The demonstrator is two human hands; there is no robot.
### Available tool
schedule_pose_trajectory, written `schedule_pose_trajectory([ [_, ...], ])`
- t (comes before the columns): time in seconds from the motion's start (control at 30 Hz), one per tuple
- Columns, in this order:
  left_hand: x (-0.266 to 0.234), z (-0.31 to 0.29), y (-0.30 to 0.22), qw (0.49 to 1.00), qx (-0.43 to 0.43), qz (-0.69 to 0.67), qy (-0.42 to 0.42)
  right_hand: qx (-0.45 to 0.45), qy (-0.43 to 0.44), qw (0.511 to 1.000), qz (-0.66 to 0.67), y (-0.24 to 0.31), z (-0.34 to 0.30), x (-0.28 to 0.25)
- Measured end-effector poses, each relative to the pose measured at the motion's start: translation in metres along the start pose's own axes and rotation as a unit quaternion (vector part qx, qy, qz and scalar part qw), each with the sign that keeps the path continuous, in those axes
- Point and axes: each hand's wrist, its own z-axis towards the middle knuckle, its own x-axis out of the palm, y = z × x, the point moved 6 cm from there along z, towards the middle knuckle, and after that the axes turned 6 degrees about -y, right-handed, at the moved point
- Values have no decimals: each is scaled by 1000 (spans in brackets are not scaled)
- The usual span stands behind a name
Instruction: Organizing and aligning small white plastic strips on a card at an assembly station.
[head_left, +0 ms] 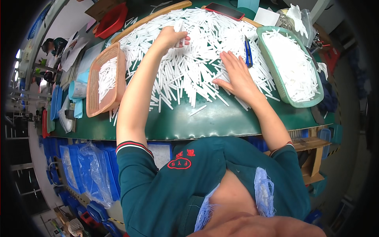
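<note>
A wide heap of short white sticks (173,79) covers the middle of the green table. Over its far part, my left hand (172,38) is closed, fingers curled round a few white sticks (179,27) whose ends show above it. My right hand (237,77) rests palm down on the right side of the heap, fingers stretched out and thumb apart, gripping nothing. Just beyond its fingertips lies a blue utility knife (248,52) on the sticks. How many sticks the left hand has is hidden by its fingers.
An orange basket (91,93) with some sticks stands left of my left arm. On the right is a fuller green basket (290,100). Wooden strips (154,17) border the heap's far side, near a red-edged phone (224,11). A red tray (112,23) sits far left; a person (59,45) is beyond.
</note>
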Motion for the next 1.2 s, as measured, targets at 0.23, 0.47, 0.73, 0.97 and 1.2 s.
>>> schedule_pose_trajectory([
  [0.23, 111, -103, -20, 820, -160, -493, 242, -54, -68, 985, 152, 22, 5, -17],
  [0.47, 126, -124, -16, 758, -209, -552, 279, 7, 46, 977, 206, 21, 2, -3],
  [0.73, 110, -109, -24, 835, -143, -464, 260, -35, -15, 979, 200, 20, 8, -8],
  [0.97, 45, -77, -43, 878, 384, 182, -220, -96, -99, 983, 123, 23, 11, -23],
  [1.2, 86, -114, -18, 822, -114, -524, 193, -69, -79, 978, 180, 26, 7, -22],
])
